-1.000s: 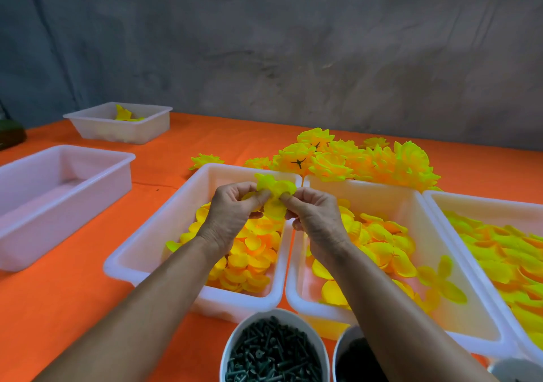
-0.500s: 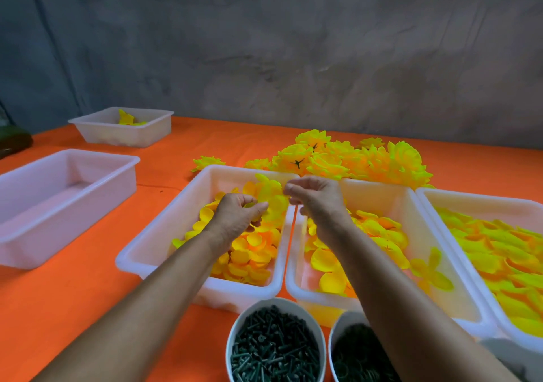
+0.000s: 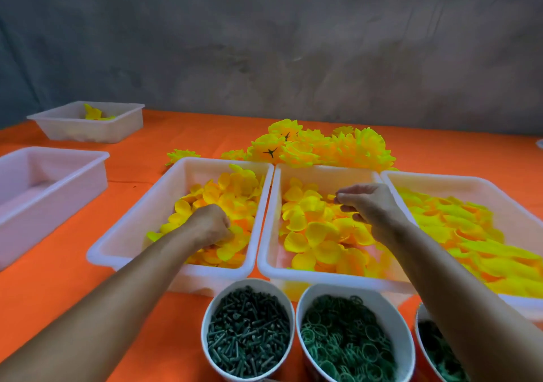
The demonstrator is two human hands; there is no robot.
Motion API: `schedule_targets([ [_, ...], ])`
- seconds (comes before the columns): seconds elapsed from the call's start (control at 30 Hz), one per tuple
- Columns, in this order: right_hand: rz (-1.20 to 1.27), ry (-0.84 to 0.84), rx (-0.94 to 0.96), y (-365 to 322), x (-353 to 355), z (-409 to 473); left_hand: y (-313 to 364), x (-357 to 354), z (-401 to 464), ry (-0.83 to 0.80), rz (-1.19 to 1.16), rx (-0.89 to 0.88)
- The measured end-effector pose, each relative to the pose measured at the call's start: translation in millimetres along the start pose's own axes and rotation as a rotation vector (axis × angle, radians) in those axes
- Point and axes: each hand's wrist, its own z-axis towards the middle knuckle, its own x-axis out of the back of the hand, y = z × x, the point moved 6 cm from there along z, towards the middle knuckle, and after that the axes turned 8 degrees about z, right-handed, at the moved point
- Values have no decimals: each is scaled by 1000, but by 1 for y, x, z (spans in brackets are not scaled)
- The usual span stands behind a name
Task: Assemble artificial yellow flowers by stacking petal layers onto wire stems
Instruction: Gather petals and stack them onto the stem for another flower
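The left hand (image 3: 210, 226) digs into the yellow petals (image 3: 226, 202) in the left white tray (image 3: 132, 223), fingers curled down among them (what they hold is hidden). The right hand (image 3: 370, 205) hangs over the middle tray (image 3: 326, 173), thumb and finger pressed together; I cannot tell if they pinch anything. Behind the middle tray lies a pile of finished yellow flowers (image 3: 320, 146) on the orange table (image 3: 53, 290). In front stand cups of dark green stems (image 3: 248, 334) and green rings (image 3: 343, 337).

We see bare worktop (image 3: 73, 279) left of the petal trays (image 3: 266, 205); three cups (image 3: 352, 296) crowd the near edge.
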Motion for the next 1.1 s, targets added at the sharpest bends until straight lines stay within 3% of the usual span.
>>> schedule_targets([
  [0.2, -174, -123, 74, 11, -2, -4, 15, 15, 1, 74, 170, -32],
  [0.33, -489, -252, 93, 16, -21, -4, 23, 27, -2, 62, 261, -30],
  [0.47, -568, -227, 99, 20, -26, -3, 49, 49, -13, 304, 311, -102],
  [0.57, -511, -241, 122, 20, -24, -4, 77, 58, -17, 453, 164, -221],
  [0.67, -359, -244, 175, 15, -24, -6, 102, 52, -13, 484, -16, -330],
  [0.77, -29, -155, 183, 9, -16, -1, 119, 32, -3, 358, -266, -435],
  [0.9, 153, -38, 142, 9, -3, 5, 121, 6, 11, 186, -391, -430],
  [1.0, 290, -84, 77, 11, -5, 7, 122, -8, 14, 39, -713, -467],
  [1.1, 323, -199, 26, 13, -15, 6, 120, -5, 15, 39, -958, -491],
])
